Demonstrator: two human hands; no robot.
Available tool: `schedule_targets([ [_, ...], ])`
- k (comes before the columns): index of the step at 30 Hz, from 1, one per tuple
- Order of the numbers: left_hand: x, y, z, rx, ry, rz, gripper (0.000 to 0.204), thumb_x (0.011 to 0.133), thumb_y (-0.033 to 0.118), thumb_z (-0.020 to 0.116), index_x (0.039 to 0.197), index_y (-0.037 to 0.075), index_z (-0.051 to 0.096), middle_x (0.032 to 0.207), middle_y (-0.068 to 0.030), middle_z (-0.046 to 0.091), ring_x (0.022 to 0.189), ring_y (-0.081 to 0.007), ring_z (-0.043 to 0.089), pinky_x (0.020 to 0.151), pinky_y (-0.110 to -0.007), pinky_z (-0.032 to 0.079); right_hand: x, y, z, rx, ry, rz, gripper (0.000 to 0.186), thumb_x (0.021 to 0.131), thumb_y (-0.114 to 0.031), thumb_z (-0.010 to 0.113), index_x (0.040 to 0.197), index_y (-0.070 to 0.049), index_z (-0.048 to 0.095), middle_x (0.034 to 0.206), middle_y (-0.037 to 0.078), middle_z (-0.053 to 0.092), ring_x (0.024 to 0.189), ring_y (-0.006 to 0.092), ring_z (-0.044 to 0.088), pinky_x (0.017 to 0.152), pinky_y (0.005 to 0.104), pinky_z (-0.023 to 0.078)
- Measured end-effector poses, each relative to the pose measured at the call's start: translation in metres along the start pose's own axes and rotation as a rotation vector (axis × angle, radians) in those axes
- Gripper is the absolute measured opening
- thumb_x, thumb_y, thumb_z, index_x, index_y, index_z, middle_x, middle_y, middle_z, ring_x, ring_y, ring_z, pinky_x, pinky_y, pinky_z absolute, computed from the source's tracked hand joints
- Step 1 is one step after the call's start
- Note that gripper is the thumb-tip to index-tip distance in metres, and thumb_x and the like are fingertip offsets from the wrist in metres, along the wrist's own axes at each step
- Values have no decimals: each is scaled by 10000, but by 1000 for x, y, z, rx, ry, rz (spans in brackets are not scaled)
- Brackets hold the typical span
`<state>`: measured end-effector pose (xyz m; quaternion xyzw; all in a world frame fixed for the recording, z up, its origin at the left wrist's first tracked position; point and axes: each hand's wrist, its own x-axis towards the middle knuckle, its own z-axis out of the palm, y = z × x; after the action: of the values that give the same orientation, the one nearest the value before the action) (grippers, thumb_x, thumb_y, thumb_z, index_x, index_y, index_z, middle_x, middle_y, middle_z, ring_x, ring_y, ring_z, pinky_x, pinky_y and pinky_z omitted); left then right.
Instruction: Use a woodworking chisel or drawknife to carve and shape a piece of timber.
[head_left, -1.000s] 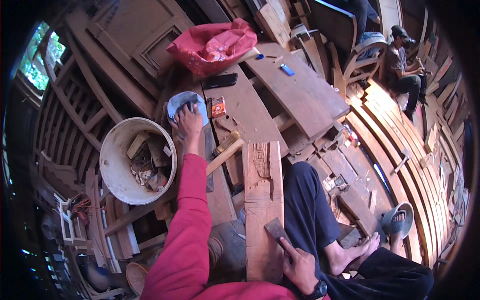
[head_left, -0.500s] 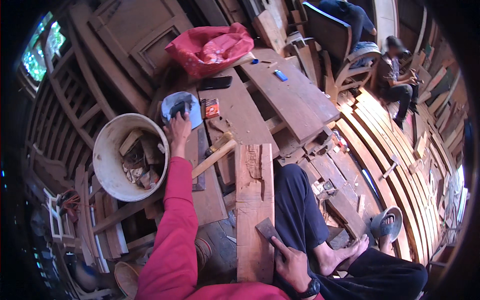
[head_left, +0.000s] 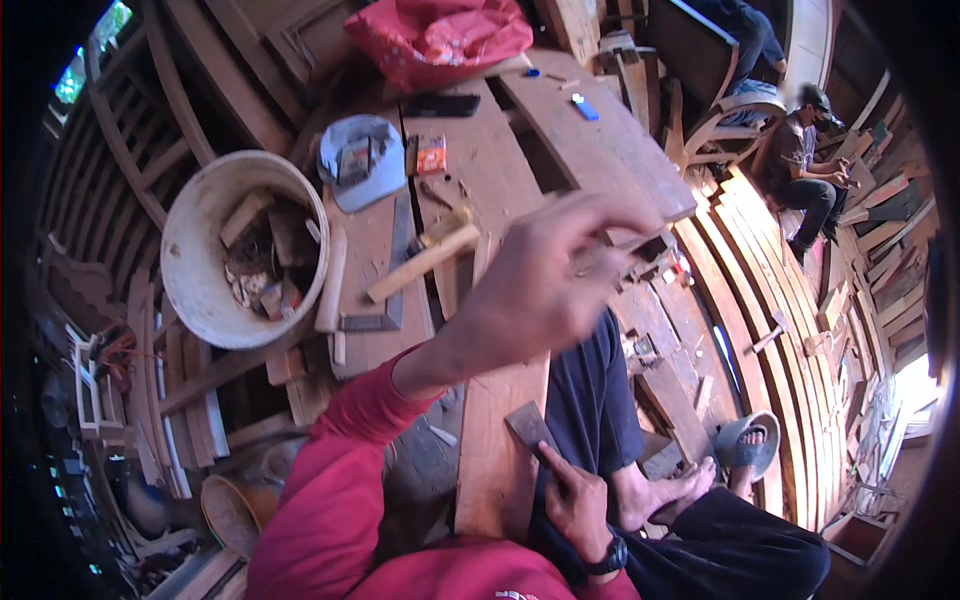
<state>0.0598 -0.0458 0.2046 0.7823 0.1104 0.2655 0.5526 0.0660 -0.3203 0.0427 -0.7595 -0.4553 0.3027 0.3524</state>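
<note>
My right hand grips a wide, flat, dark metal blade, its index finger stretched along it. The blade rests against a thick wooden board propped between my legs. Above the board's upper part is my left hand, raised and smeared by motion; whether it holds anything is unclear. It hides the board's carved upper end. A light blue cap lies upturned to the left, with a dark block-like thing inside. Nearby are a wooden-handled tool and an L-shaped square.
At left stands a white bucket of wood scraps. A red bag, a black phone, a small orange box and a blue lighter lie on planks. Curved timbers stretch rightward; another person sits beyond.
My left hand has left the cap and swung right, over the board. The cap's dark contents now show. My right hand still holds the blade on the board, and the view has shifted slightly.
</note>
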Motion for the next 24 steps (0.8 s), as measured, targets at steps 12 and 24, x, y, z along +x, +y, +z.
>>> schedule_targets([
  [12,-15,94,95,222,191,572,296,768,-15,560,1064,-11,569,1100,-194,598,1035,-288,597,903,-383,473,-44,62,29,-524,-45,-382,363,878,-72,598,1236,-34,648,970,238,683,812,386,679,721,472,561],
  [24,-43,24,4,117,175,309,277,798,38,586,1067,59,520,1087,-84,552,969,-156,536,851,-287,440,-3,2,-3,-7,26,-50,555,824,-14,632,1351,-188,647,717,170,635,620,337,648,595,423,514],
])
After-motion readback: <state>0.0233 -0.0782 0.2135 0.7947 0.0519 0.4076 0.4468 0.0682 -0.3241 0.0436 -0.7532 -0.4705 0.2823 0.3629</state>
